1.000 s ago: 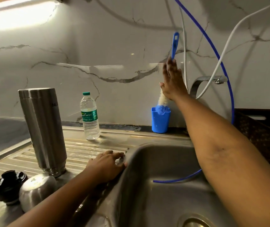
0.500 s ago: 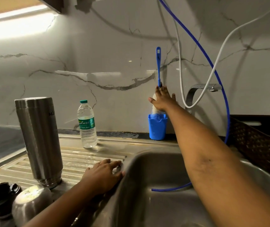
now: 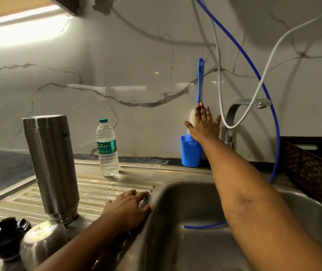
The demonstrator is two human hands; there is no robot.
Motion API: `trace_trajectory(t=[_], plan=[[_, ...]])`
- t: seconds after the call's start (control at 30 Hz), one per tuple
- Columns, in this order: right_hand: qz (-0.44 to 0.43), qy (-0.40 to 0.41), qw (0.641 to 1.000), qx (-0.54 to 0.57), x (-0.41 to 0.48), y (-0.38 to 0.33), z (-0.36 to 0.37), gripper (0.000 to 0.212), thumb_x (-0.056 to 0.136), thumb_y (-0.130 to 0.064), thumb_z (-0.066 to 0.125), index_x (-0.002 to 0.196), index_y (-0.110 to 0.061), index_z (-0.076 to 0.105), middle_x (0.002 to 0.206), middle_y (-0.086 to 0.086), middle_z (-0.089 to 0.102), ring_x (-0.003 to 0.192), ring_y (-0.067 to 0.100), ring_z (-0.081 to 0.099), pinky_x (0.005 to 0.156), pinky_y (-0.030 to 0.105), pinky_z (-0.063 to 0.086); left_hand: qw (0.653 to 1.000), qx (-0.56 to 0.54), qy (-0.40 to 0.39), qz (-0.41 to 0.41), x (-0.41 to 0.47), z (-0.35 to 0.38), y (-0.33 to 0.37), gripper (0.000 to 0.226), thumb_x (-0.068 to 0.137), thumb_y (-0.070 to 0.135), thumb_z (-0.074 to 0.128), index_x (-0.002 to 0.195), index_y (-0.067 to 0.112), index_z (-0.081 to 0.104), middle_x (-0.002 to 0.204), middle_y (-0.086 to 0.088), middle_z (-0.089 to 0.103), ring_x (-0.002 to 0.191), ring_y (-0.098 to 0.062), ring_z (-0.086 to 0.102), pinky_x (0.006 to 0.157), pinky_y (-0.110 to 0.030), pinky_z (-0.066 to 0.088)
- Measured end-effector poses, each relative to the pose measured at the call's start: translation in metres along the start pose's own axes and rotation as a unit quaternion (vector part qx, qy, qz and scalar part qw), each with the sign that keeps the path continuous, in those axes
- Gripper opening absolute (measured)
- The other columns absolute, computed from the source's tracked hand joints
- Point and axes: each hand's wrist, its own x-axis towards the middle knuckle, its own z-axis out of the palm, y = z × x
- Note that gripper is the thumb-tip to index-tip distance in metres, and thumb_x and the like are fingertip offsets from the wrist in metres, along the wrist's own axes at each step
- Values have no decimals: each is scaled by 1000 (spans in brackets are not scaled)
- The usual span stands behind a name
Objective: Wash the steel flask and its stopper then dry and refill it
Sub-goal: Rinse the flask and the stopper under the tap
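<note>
A person's right hand (image 3: 203, 124), fingers straight and spread, is raised in front of the white bristles of a blue bottle brush (image 3: 200, 81) standing in a blue cup (image 3: 190, 153) by the wall. The left hand (image 3: 129, 208) lies flat, fingers relaxed, on the sink (image 3: 185, 202) rim. The steel flask (image 3: 51, 165) stands upright on the draining board (image 3: 101, 188) at left, with its black stopper (image 3: 7, 237) and a steel cap (image 3: 40, 241) just in front.

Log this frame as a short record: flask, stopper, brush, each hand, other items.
flask: steel flask stands on the drainboard, left of the sink, untouched
stopper: black stopper lies at the near left, beside a steel cap
brush: bottle brush stands in the blue cup at the wall
right: right hand open, fingers spread in front of the brush head; contact unclear
left: left hand rests on the sink rim
other: water bottle, tap, dark basket
</note>
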Motion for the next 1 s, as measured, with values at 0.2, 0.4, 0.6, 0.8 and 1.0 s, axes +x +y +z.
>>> trace_trajectory(t=[0.2, 0.4, 0.6, 0.8, 1.0], plan=[[-33, 56, 997, 32, -16, -3, -13, 71, 98, -47, 28, 150, -15, -9, 158, 7, -6, 146, 23, -3, 116, 48, 1, 1000, -4, 0, -7, -1, 1, 1, 62, 93, 64, 31, 148, 41, 16, 159, 1, 12, 145, -24, 15, 115, -51, 20], [-62, 192, 969, 140, -78, -9, -14, 48, 88, -9, 53, 135, -1, 43, 128, 21, 52, 115, 35, 51, 95, 42, 44, 1000, -7, 3, -3, -8, -4, 2, 61, 93, 63, 30, 148, 40, 18, 159, 0, 14, 145, -23, 15, 115, -51, 20], [170, 153, 952, 203, -128, 10, 0, 57, 91, -13, 54, 143, -8, 32, 147, 16, 32, 133, 31, 34, 105, 41, 38, 1000, -8, -2, 1, -12, -6, 2, 61, 94, 63, 29, 149, 40, 18, 159, 0, 14, 145, -24, 15, 115, -50, 20], [328, 55, 908, 254, -104, 24, 0, 46, 91, -23, 59, 130, -3, 42, 125, 18, 57, 113, 33, 56, 87, 42, 50, 1000, -10, 3, 4, -9, -3, 2, 61, 94, 63, 31, 148, 40, 18, 159, 0, 14, 145, -24, 16, 114, -51, 20], [356, 28, 912, 202, -103, 38, 5, 23, 97, -13, 48, 113, -2, 60, 112, 17, 63, 104, 29, 61, 78, 33, 49, 1000, -8, 8, 5, -4, -2, 0, 61, 93, 63, 33, 148, 40, 20, 159, 0, 16, 144, -23, 19, 113, -50, 24]])
